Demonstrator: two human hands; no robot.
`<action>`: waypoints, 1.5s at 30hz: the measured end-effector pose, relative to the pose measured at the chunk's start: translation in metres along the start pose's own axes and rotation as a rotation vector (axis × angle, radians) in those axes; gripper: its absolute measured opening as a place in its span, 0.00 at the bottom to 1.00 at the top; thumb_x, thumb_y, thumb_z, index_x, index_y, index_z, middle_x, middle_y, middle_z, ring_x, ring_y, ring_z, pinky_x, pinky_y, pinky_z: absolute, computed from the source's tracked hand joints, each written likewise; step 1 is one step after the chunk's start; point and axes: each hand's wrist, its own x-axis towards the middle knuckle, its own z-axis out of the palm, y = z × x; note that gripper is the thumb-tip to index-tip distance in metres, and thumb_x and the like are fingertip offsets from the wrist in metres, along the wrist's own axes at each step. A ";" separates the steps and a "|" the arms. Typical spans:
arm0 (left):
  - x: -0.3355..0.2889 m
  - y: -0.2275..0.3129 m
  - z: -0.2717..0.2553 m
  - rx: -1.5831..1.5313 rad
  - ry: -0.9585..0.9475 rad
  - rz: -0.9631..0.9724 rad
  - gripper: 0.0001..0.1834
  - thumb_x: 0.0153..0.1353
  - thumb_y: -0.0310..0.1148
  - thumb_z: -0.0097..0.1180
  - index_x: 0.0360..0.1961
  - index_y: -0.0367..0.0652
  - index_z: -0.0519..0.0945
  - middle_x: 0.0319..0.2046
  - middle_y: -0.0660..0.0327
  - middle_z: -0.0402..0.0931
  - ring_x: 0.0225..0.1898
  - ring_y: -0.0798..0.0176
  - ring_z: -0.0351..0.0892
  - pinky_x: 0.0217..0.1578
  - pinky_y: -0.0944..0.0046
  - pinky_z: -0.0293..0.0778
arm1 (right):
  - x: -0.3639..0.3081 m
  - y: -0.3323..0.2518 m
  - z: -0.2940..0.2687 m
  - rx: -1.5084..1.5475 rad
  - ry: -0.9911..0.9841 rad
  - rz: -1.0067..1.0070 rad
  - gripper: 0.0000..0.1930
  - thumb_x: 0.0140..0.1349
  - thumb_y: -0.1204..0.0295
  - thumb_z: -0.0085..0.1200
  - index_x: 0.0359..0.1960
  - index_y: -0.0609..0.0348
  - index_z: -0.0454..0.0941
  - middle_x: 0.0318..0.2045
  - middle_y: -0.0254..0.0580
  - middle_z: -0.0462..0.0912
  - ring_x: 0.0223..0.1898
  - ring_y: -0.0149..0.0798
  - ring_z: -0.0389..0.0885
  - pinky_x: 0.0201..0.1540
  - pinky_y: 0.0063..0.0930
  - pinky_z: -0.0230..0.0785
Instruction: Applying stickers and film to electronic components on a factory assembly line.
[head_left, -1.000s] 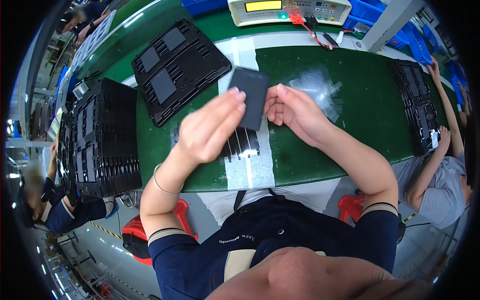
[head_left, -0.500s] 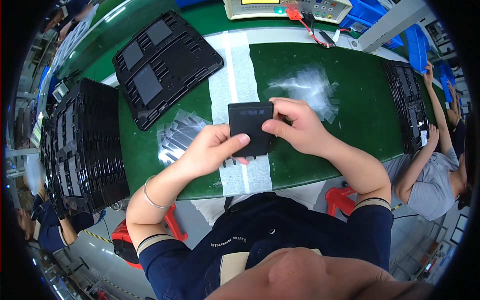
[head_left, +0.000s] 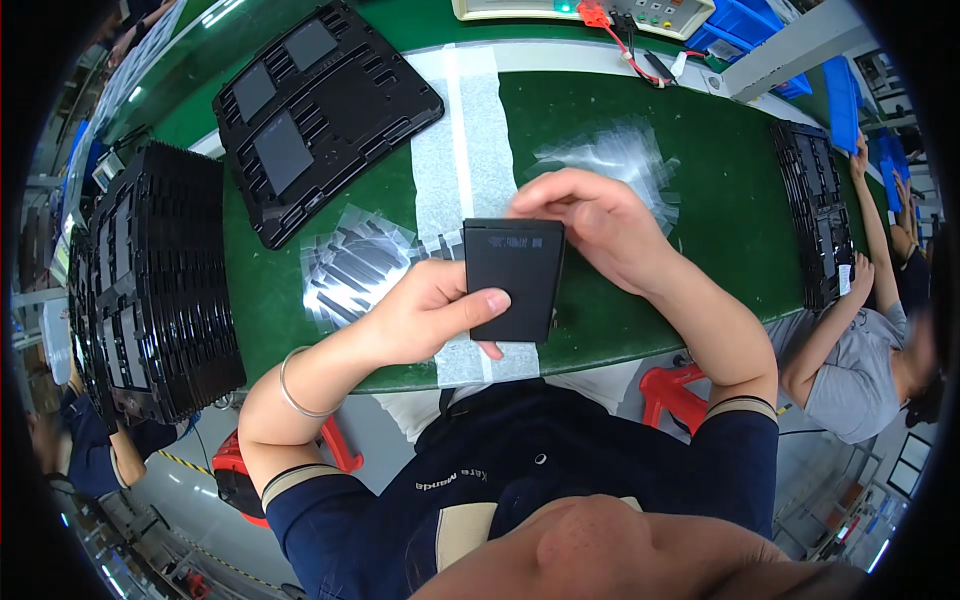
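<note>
My left hand point(head_left: 440, 312) is closed around the left side of a flat black rectangular pack point(head_left: 515, 285), with the thumb lying on its upper face. The pack is held above the near part of the table, a small pale printed mark near its far edge. My right hand point(head_left: 610, 225) is at the pack's far right corner, fingers curved and apart from the thumb. Its fingertips reach the far edge; whether they touch it I cannot tell. Clear film strips with dark bands point(head_left: 355, 268) lie left of the pack.
A black tray point(head_left: 360, 120) with grey flat pieces lies far left, beside a tall stack of black trays point(head_left: 170, 290). Clear film pieces point(head_left: 620, 165) lie beyond my right hand. An instrument with red and black leads point(head_left: 590, 12) stands behind. More trays point(head_left: 815, 210) are near a co-worker at right.
My right hand has let go of the pack's right edge and moved to its far corner. The pack has shifted slightly right and nearer to me, still in my left hand.
</note>
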 end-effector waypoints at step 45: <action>0.001 0.005 0.006 0.386 0.129 -0.015 0.15 0.66 0.35 0.41 0.31 0.34 0.75 0.18 0.61 0.76 0.17 0.69 0.77 0.18 0.71 0.72 | -0.004 -0.015 0.002 -0.741 0.009 -0.075 0.06 0.53 0.75 0.55 0.23 0.63 0.73 0.20 0.33 0.69 0.21 0.25 0.63 0.23 0.21 0.53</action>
